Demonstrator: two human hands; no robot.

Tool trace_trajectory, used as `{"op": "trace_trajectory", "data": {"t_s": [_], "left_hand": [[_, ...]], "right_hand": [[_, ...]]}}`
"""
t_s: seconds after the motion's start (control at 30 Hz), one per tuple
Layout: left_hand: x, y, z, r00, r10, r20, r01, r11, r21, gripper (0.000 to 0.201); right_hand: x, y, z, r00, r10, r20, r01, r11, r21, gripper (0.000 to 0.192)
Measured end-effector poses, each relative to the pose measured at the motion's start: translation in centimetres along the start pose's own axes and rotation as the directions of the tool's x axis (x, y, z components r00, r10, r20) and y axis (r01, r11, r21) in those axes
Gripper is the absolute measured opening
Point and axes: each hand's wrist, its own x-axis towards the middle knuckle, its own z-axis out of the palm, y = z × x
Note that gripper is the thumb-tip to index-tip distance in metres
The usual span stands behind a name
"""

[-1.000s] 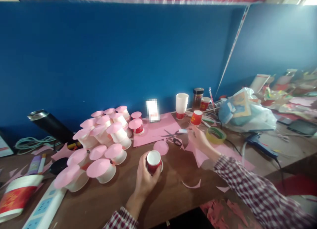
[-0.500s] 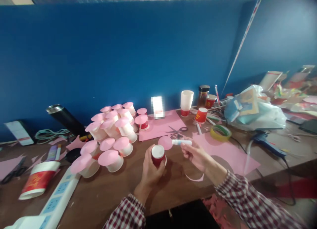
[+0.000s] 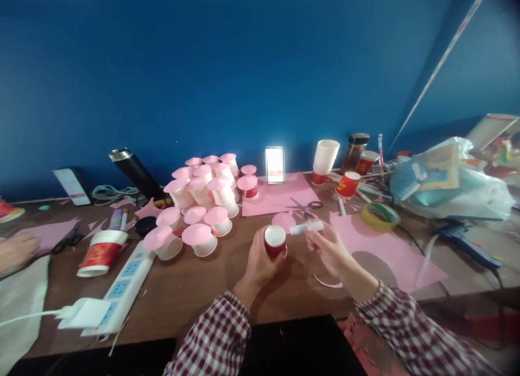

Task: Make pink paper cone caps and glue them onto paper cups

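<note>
In left hand [image 3: 260, 259], inverted red cup [image 3: 275, 241], white base up.

Bare table [image 3: 195, 295] is left free at 6–7 o'clock of the red cup [image 3: 275, 241]. Passage blocked at 10 by pink-topped cups [image 3: 199, 202], at 12–1 by scissors [image 3: 305, 205], pink sheet [image 3: 390, 251] w/ tape roll [image 3: 379, 215].

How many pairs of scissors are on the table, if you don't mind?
2: scissors on the pink sheet behind the hands; dark scissors at far left. Clutter may hide more.
</note>
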Motion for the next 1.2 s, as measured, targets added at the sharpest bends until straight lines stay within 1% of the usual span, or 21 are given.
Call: {"op": "trace_trajectory", "data": {"t_s": [0.07, 0.17, 0.23, 0.33, 0.43, 0.53, 0.73, 1.03, 1.2], "left_hand": [[0.0, 0.0, 0.1, 1.000, 0.008, -0.021, -0.008, 1.000, 0.011, 0.047], [0.1, -0.2, 0.4, 0.998, 0.033, -0.046, -0.031, 0.999, 0.037, 0.043], [0.1, -0.3, 0.5, 0.998, 0.053, -0.044, -0.051, 0.998, 0.047, 0.042], [0.1, -0.4, 0.5, 0.996, 0.080, -0.042, -0.077, 0.996, 0.049, 0.042], [0.1, -0.3, 0.3, 0.995, 0.093, -0.024, -0.092, 0.995, 0.044, 0.041], [0.1, -0.2, 0.2, 0.997, 0.081, -0.010, -0.081, 0.996, 0.045, 0.039], [0.2, -0.3, 0.3, 0.996, 0.091, -0.023, -0.089, 0.995, 0.053, 0.039], [0.1, -0.5, 0.4, 0.993, 0.115, -0.036, -0.113, 0.992, 0.052, 0.042], [0.1, -0.5, 0.4, 0.993, 0.116, -0.037, -0.114, 0.992, 0.055, 0.040]], "right_hand": [[-0.1, -0.3, 0.3, 0.997, -0.075, -0.009, 0.072, 0.984, -0.163, 0.023], [-0.4, -1.0, 1.0, 0.982, -0.184, 0.031, 0.182, 0.903, -0.389, 0.020], [-0.6, -1.4, 1.4, 0.970, -0.229, 0.081, 0.239, 0.842, -0.484, 0.017], [-0.7, -1.7, 1.9, 0.961, -0.246, 0.124, 0.272, 0.781, -0.562, 0.014], [-0.6, -1.6, 2.1, 0.954, -0.258, 0.150, 0.295, 0.737, -0.608, 0.015], [-0.5, -1.5, 2.2, 0.948, -0.266, 0.174, 0.314, 0.702, -0.640, 0.013], [-0.4, -1.6, 2.1, 0.947, -0.254, 0.196, 0.317, 0.651, -0.689, 0.014], [-0.4, -1.8, 2.0, 0.941, -0.247, 0.230, 0.337, 0.648, -0.683, 0.012], [-0.5, -1.7, 2.0, 0.940, -0.254, 0.227, 0.340, 0.640, -0.689, 0.010]]}}
